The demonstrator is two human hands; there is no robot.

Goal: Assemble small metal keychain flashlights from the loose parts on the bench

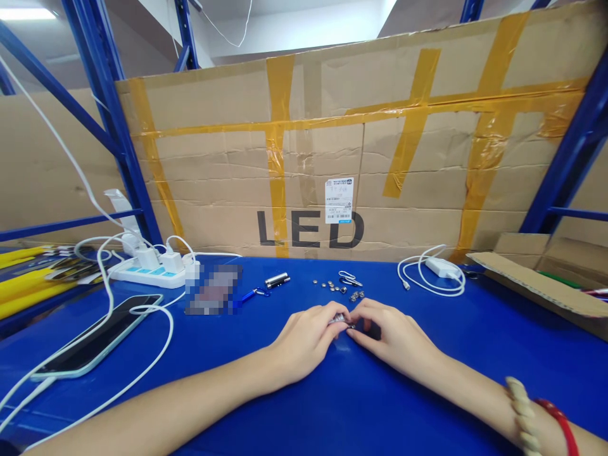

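Note:
My left hand (311, 329) is closed around a small silver metal tube (337, 319), mostly hidden by the fingers. Thumb and forefinger of my right hand (392, 326) pinch a tiny dark metal part (351, 326) at the tube's right end. The fingertips of both hands meet just above the blue table. Just beyond them lie several small round metal pieces (332, 285) like button cells, and a few darker metal parts (356, 296). A metal clip with a white cord (350, 278) rests behind these.
Small silver and black cylinders (277, 279) and a blue pen-like tube (247, 296) lie left of the hands. Further left are a phone (102, 335), white cables and a power strip (152, 273). A white charger (441, 268) and an open cardboard box (536, 285) stand right.

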